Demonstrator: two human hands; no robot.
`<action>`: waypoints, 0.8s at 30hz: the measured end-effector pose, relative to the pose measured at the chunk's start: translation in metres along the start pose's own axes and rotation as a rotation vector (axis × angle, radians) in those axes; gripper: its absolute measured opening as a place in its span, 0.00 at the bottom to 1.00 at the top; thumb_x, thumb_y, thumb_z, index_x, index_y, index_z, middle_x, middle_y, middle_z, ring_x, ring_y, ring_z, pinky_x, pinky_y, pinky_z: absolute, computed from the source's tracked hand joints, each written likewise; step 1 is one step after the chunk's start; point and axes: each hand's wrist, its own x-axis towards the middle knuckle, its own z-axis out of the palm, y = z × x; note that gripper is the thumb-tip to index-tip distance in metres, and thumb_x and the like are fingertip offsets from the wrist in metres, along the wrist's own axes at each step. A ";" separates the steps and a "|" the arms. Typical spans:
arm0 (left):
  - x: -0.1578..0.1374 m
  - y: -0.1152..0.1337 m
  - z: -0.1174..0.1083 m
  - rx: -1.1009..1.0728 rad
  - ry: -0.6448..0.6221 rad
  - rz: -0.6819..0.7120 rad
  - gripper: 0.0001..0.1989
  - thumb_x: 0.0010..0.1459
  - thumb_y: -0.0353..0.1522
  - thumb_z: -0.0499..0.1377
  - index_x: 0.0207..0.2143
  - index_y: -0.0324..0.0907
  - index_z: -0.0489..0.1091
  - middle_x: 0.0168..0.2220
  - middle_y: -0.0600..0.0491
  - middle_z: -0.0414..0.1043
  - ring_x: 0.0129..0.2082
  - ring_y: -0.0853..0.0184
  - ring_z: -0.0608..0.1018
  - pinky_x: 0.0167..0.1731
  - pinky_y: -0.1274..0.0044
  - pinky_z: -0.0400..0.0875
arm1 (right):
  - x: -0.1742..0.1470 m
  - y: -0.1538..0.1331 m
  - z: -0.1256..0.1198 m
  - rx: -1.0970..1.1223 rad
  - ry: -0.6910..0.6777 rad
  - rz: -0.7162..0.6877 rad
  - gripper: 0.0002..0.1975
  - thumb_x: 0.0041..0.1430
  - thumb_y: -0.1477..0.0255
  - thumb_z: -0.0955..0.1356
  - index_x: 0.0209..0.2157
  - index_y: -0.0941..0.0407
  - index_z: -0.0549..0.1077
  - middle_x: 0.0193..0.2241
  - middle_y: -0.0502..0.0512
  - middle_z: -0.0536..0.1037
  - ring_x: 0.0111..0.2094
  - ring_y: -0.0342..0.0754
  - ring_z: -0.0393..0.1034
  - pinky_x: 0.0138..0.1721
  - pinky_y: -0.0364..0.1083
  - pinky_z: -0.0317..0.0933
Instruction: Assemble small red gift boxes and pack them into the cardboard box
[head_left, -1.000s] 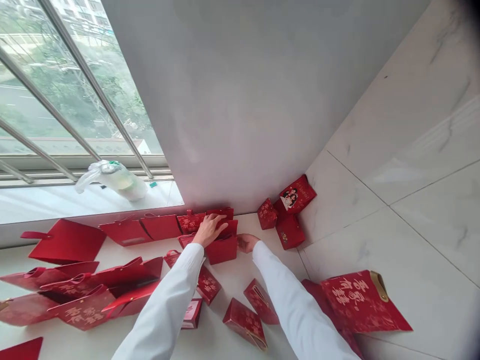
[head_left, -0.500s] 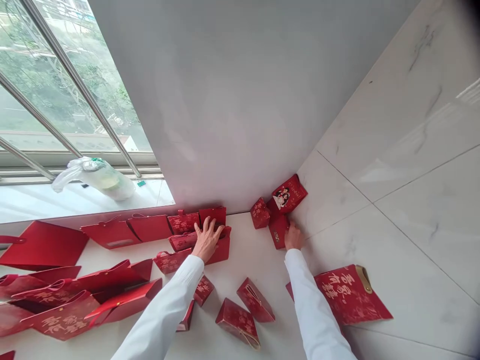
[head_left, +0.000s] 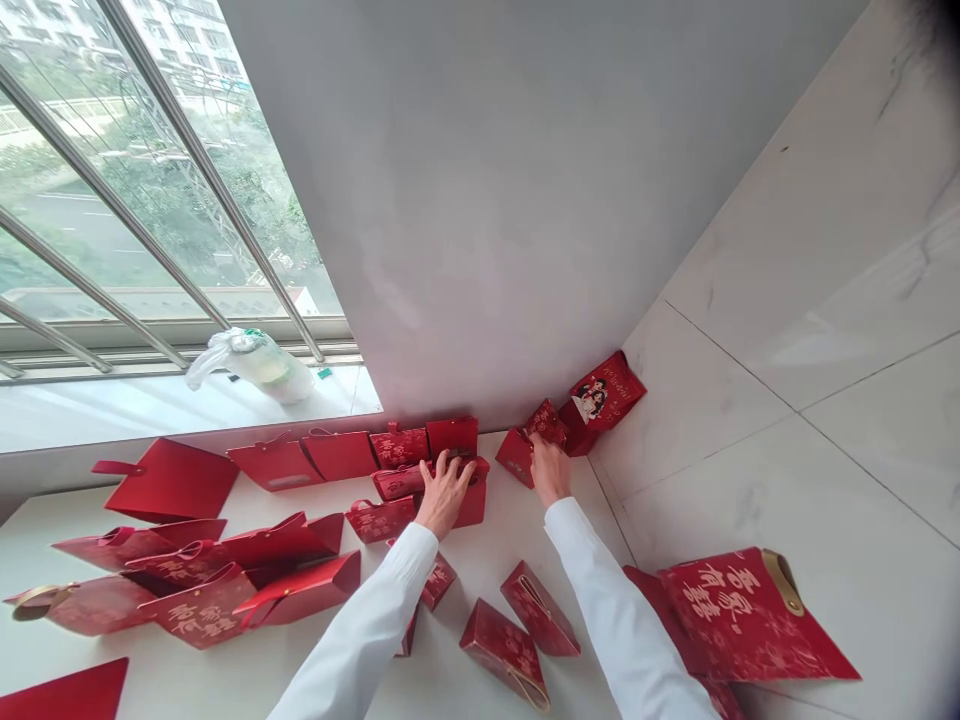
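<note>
My left hand (head_left: 444, 495) has its fingers spread over a red gift box (head_left: 469, 503) in the group by the wall; its fingertips reach the top edges of the boxes. Closed on a small red gift box (head_left: 516, 457) is my right hand (head_left: 550, 470), near the corner of the white surface. Touching or just behind that hand is a patterned red box (head_left: 546, 424). Beyond it, a red box with a printed couple (head_left: 604, 397) leans in the corner. The fingertips of my right hand are partly hidden.
Rows of red gift boxes (head_left: 201, 610) cover the left of the white surface (head_left: 480, 570). Two small boxes (head_left: 502, 645) lie in front, between my arms. A larger red bag (head_left: 750, 615) stands right. A plastic-wrapped bundle (head_left: 270, 365) sits on the windowsill.
My right hand has carried the small box leftward, from the front of the printed box to the left of the patterned one. My left hand stays on the grouped boxes. The view has shifted left.
</note>
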 end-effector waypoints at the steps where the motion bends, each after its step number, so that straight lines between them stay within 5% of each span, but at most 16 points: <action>1: -0.001 -0.001 0.002 0.009 0.004 0.000 0.36 0.46 0.15 0.48 0.57 0.46 0.58 0.55 0.44 0.62 0.60 0.48 0.56 0.51 0.45 0.54 | 0.012 -0.006 0.002 0.014 -0.003 -0.029 0.20 0.54 0.86 0.61 0.45 0.53 0.70 0.34 0.58 0.75 0.43 0.53 0.69 0.43 0.48 0.58; 7: 0.000 -0.003 0.008 0.034 0.017 -0.022 0.38 0.44 0.14 0.47 0.58 0.45 0.58 0.56 0.43 0.61 0.60 0.48 0.56 0.51 0.48 0.57 | 0.070 -0.034 0.018 0.062 -0.038 -0.206 0.22 0.51 0.88 0.60 0.40 0.52 0.73 0.32 0.55 0.76 0.42 0.50 0.68 0.45 0.46 0.58; 12: 0.001 -0.001 0.007 -0.017 0.030 -0.051 0.34 0.48 0.17 0.50 0.58 0.45 0.60 0.57 0.42 0.61 0.60 0.45 0.56 0.51 0.48 0.57 | 0.079 -0.027 0.018 0.054 -0.009 -0.274 0.26 0.50 0.88 0.60 0.47 0.50 0.70 0.46 0.52 0.73 0.52 0.46 0.62 0.51 0.43 0.55; 16: 0.002 0.003 0.005 -0.051 0.020 -0.074 0.34 0.49 0.19 0.51 0.59 0.44 0.58 0.60 0.39 0.56 0.62 0.44 0.53 0.52 0.46 0.55 | 0.077 0.009 0.001 0.032 0.104 -0.101 0.25 0.56 0.83 0.59 0.56 0.58 0.60 0.56 0.62 0.62 0.59 0.52 0.52 0.58 0.51 0.48; 19: 0.003 0.006 0.001 -0.053 0.028 -0.101 0.34 0.49 0.19 0.52 0.60 0.43 0.57 0.62 0.37 0.52 0.63 0.41 0.51 0.51 0.45 0.54 | 0.078 0.037 -0.009 0.010 0.072 0.083 0.20 0.57 0.78 0.61 0.52 0.62 0.64 0.48 0.69 0.70 0.52 0.58 0.62 0.51 0.54 0.56; 24: 0.002 0.015 -0.013 -0.109 0.126 -0.104 0.29 0.51 0.20 0.51 0.57 0.42 0.62 0.61 0.37 0.55 0.62 0.42 0.52 0.52 0.47 0.56 | 0.056 0.061 -0.016 0.011 -0.023 0.186 0.14 0.55 0.80 0.64 0.44 0.58 0.70 0.36 0.64 0.75 0.43 0.56 0.70 0.44 0.51 0.59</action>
